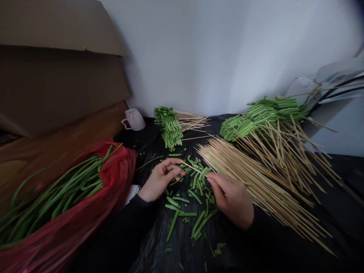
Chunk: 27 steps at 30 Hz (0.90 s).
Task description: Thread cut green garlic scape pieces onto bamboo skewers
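My right hand (pixel 231 197) is closed in a pinch on a thin wooden skewer (pixel 191 166). Short green bean pieces (pixel 204 173) appear on the skewer just beside those fingertips. The skewer slants up and left to the fingertips of my left hand (pixel 162 177). That hand is curled, its index fingertip at the skewer's end and the thumb below; what lies between the fingers is hidden. Under both hands, cut green bean pieces (pixel 195 196) lie scattered on black plastic sheeting (pixel 153 242).
Loose skewers (pixel 256 182) lie in a wide pile to the right. Behind are stacks of skewered beans, one at centre (pixel 170 129) and one at right (pixel 261 113). A red bag (pixel 122 170) of long beans (pixel 71 193), a white mug (pixel 134 120) and a cardboard box (pixel 62 79) stand left.
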Motion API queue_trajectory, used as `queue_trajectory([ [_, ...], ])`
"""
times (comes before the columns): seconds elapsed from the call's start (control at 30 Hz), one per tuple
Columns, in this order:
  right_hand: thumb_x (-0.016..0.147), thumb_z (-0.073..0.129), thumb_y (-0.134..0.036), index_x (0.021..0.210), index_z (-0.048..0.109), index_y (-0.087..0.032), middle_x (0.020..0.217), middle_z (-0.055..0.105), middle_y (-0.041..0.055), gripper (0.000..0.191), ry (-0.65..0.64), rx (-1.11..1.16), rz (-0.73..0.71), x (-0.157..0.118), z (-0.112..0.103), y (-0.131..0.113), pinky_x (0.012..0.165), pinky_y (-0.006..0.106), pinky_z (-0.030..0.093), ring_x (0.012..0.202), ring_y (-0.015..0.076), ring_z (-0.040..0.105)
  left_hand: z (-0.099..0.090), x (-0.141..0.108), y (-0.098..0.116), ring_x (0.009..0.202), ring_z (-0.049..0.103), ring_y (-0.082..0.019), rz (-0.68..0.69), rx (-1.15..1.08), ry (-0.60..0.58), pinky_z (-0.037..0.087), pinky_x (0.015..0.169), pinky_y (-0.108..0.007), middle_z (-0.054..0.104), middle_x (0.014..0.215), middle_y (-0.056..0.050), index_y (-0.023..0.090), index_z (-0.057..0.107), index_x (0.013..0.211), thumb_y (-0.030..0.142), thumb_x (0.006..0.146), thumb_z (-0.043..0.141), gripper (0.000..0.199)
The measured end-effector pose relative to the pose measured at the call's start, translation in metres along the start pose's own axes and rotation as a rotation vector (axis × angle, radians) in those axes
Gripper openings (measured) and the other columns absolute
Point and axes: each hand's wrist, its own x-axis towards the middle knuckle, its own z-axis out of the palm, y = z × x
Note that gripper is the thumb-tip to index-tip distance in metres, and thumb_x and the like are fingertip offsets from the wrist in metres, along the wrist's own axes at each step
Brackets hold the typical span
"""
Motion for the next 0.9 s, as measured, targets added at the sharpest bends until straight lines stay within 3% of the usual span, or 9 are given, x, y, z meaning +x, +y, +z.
queue_trajectory([
  [0.13,0.093,0.049,-0.016,0.106,0.063,-0.016,0.087,0.07,0.0038,0.019,0.047,0.061,-0.063,-0.001,-0.002,-0.006,0.07,0.026,0.047,0.076,0.0146,0.065,0.009,-0.006,0.006,0.061,0.058,-0.012,-0.031,-0.003,-0.161,0.046,0.059,-0.024,0.072,0.076,-0.004,0.014,0.053,0.126,0.031,0.074,0.075,0.059],
  [0.3,0.094,0.049,-0.018,0.099,0.063,-0.017,0.078,0.067,0.0022,0.015,-0.05,0.066,-0.141,-0.005,0.0,-0.012,0.064,0.026,0.044,0.068,0.0137,0.061,0.016,-0.012,0.003,0.056,0.058,-0.011,-0.094,-0.001,-0.3,0.045,0.055,-0.022,0.069,0.072,-0.002,0.018,0.058,0.125,0.025,0.07,0.078,0.059],
  [0.47,0.095,0.043,-0.016,0.087,0.062,-0.018,0.076,0.066,0.0021,0.021,-0.187,0.135,-0.121,-0.004,-0.001,-0.015,0.064,0.025,0.045,0.069,0.0133,0.061,0.017,-0.014,0.001,0.055,0.058,-0.011,-0.123,-0.032,-0.328,0.045,0.052,-0.021,0.067,0.07,-0.001,0.02,0.06,0.124,0.023,0.07,0.078,0.058],
  [0.63,0.092,0.039,-0.01,0.089,0.061,-0.018,0.079,0.066,0.0026,0.023,-0.278,0.23,-0.135,-0.001,-0.005,-0.016,0.066,0.025,0.045,0.074,0.0138,0.062,0.018,-0.015,0.003,0.052,0.056,-0.011,-0.17,-0.056,-0.347,0.045,0.051,-0.022,0.066,0.067,-0.001,0.02,0.061,0.124,0.023,0.066,0.081,0.062],
  [0.9,0.093,0.042,-0.012,0.086,0.059,-0.018,0.087,0.071,0.0031,0.019,-0.195,0.197,-0.214,-0.002,-0.003,-0.014,0.066,0.023,0.045,0.075,0.0123,0.065,0.018,-0.015,0.003,0.052,0.055,-0.009,-0.196,-0.114,-0.357,0.043,0.051,-0.02,0.066,0.066,0.001,0.02,0.065,0.119,0.021,0.064,0.083,0.059],
])
